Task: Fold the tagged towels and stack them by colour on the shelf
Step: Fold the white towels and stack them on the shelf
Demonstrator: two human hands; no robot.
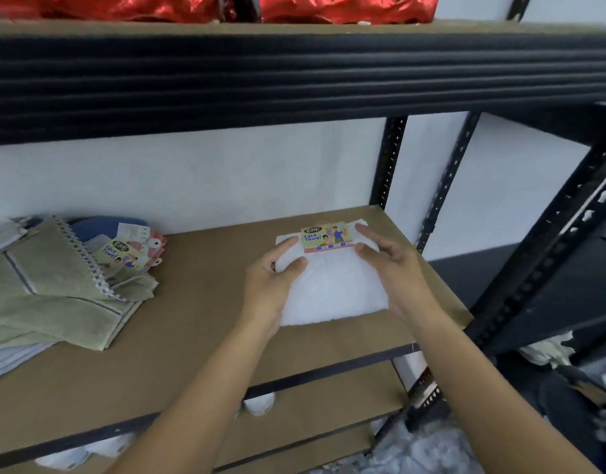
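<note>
A folded white towel (332,289) lies flat on the right part of the brown shelf board (199,323), with a colourful "Face Towel" card tag (327,237) at its far edge. My left hand (274,285) rests on the towel's left side, thumb and fingers laid on the cloth. At the towel's right edge is my right hand (385,265), its fingers stretched toward the tag. Far left on the same board sits a loose pile of olive-green towels (55,295), and another tag (122,253) lies on it.
A blue towel (99,227) and pink tagged cloth (154,248) lie behind the green pile. A black shelf beam (294,80) hangs low overhead. Red foil bags (209,6) sit on the upper shelf. Black uprights (390,162) stand at right. White items lie on the lower shelves.
</note>
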